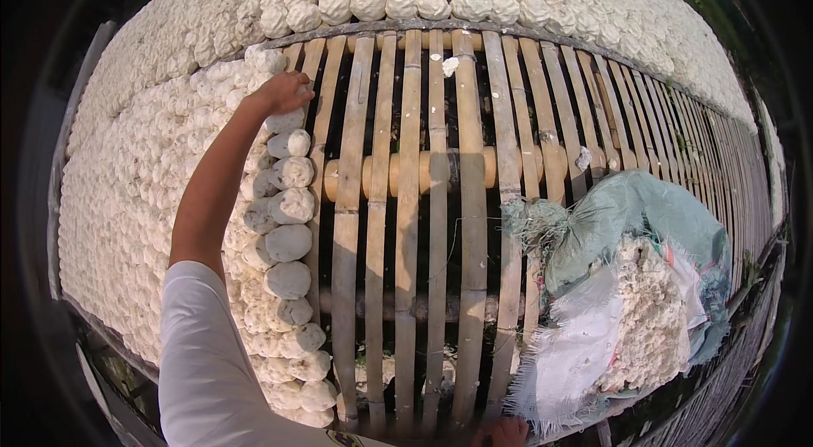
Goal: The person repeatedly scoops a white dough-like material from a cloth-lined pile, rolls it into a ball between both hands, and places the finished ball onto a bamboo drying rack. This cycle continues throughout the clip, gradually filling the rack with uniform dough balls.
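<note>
Along the left of the frame, an edge is formed by rough, white rounded lumps (289, 244). Beside it, open room is given by the slatted rack of pale bamboo strips (472, 117). By the left hand (286, 93), bent over this edge at upper left, a lump may be grasped; this cannot be told. The right hand (504, 432) is cut at the bottom, its state unseen. At lower right, white crumbly mass (644, 324) is held in a frayed, green-and-white woven sack (605, 197).
</note>
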A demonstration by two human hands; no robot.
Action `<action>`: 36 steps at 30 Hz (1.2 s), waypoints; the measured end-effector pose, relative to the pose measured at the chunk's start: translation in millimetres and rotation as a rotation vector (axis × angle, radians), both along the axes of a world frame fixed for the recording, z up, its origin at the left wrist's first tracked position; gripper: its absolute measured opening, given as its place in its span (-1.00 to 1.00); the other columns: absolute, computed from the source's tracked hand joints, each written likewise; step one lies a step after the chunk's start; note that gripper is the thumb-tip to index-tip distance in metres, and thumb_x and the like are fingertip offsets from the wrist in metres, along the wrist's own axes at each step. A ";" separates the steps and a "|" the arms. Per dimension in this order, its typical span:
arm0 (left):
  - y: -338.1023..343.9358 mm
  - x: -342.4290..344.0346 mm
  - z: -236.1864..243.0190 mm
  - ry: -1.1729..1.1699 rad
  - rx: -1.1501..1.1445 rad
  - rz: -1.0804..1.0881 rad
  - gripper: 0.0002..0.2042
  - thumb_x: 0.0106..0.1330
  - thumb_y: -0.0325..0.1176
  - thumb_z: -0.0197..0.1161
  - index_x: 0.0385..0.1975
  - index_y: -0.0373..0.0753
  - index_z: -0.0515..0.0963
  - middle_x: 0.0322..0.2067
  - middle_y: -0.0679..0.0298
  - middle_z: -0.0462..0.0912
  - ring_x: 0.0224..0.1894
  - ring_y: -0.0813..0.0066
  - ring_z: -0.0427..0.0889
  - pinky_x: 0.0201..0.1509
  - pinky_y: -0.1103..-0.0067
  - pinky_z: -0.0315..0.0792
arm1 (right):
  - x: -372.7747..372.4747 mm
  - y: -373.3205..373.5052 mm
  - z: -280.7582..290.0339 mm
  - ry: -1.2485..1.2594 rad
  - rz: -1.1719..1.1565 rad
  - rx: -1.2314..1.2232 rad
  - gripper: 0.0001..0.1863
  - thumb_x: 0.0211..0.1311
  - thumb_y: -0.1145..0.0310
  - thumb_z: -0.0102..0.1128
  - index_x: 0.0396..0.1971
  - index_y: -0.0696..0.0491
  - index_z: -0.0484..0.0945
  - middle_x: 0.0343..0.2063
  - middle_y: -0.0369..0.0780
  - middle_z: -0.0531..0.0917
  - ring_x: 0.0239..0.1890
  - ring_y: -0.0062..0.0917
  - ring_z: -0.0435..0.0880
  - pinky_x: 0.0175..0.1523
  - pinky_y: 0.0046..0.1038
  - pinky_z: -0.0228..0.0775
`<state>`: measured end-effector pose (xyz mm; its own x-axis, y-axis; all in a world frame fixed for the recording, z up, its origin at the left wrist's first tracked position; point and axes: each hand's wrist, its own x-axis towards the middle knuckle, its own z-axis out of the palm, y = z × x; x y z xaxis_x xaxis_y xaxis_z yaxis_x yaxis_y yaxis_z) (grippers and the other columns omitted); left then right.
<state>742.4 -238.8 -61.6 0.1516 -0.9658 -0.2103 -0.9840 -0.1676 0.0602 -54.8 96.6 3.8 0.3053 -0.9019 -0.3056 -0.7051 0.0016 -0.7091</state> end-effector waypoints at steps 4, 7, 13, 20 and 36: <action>10.9 -4.4 0.5 -0.168 0.096 0.092 -0.36 0.59 0.17 -0.10 0.49 -0.11 0.34 0.52 0.09 0.33 0.60 0.03 0.19 0.62 -0.13 -0.01 | 5.7 -28.4 21.5 0.219 0.253 -0.304 -0.82 -0.01 0.36 0.42 -0.36 -0.07 0.66 -0.34 -0.31 0.61 -0.24 -0.39 0.63 0.09 -0.18 0.35; 11.3 -36.5 14.5 -0.362 0.064 0.118 -0.29 0.59 0.17 -0.04 0.62 -0.04 0.12 0.65 0.23 0.05 0.71 0.19 -0.13 0.60 -0.29 -0.25 | 11.9 -37.2 39.3 0.150 0.217 -0.358 -0.80 0.00 0.39 0.45 -0.34 -0.06 0.65 -0.30 -0.31 0.63 -0.21 -0.39 0.65 0.08 -0.19 0.37; 110.1 -216.1 67.7 0.424 -0.425 -0.063 -0.54 0.51 -0.31 0.25 0.35 -0.29 0.44 0.48 -0.06 0.31 0.56 -0.06 0.24 0.60 0.21 0.14 | -18.8 -79.9 53.6 -0.007 0.131 -0.529 -0.77 0.08 0.49 0.40 -0.22 0.00 0.70 -0.18 -0.26 0.68 -0.08 -0.31 0.69 0.05 -0.25 0.43; 339.7 -467.5 122.0 1.185 -0.080 0.142 -0.69 0.37 -0.57 0.26 0.08 -0.18 0.58 0.28 0.05 0.55 0.37 0.12 0.50 0.48 0.28 0.31 | -132.0 -293.1 48.3 0.440 -0.151 -0.788 -0.32 0.27 0.38 0.37 0.36 0.29 0.40 0.39 0.11 0.41 0.42 0.04 0.39 0.49 -0.07 0.29; 452.1 -577.6 77.1 0.767 -0.517 0.264 -0.83 0.27 -0.53 0.30 -0.16 -0.27 0.56 -0.06 0.05 0.65 0.07 0.02 0.64 0.24 0.26 0.46 | -192.5 -423.3 32.8 0.675 -0.090 -0.452 -0.16 -0.11 0.15 0.69 0.21 -0.17 0.41 0.01 -0.04 0.67 0.01 -0.03 0.75 0.07 -0.06 0.63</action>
<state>164.8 213.3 15.5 0.3760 -0.9213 0.0993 -0.5802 -0.1505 0.8004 -247.4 -326.6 36.6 0.1062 -0.9943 0.0016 -0.9913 -0.1060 -0.0778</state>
